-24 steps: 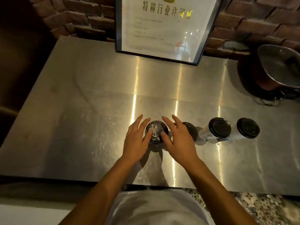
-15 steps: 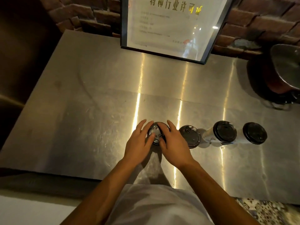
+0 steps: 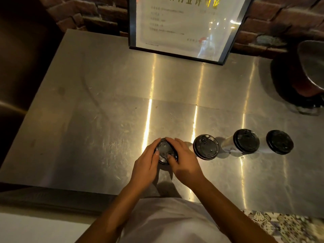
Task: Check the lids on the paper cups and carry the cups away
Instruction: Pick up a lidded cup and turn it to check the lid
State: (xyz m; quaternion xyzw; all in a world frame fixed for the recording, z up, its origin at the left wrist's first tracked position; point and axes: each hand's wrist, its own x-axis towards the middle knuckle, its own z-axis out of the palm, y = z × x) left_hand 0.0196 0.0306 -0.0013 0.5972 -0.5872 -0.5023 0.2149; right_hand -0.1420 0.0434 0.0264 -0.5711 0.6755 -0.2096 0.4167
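Observation:
Several paper cups with black lids stand in a row on a steel counter (image 3: 105, 120). The leftmost cup (image 3: 164, 151) sits between my two hands. My left hand (image 3: 146, 165) wraps its left side, thumb on the lid's rim. My right hand (image 3: 184, 162) curls over the right side, thumb pressing on the lid. Right of them stand a second cup (image 3: 206, 146), a third cup (image 3: 246, 141) whose white wall shows, and a fourth cup (image 3: 279, 142). The leftmost cup's body is hidden under my hands.
A framed certificate (image 3: 184, 27) leans against the brick wall at the back. A dark metal pot (image 3: 308, 72) stands at the back right corner. The counter's front edge runs just before my body; patterned floor tiles (image 3: 280, 225) show at lower right.
My fingers, spread out beside the lid before, have closed in around the leftmost cup, both thumbs now on its lid. The camera has drifted, shifting the scene rightward.

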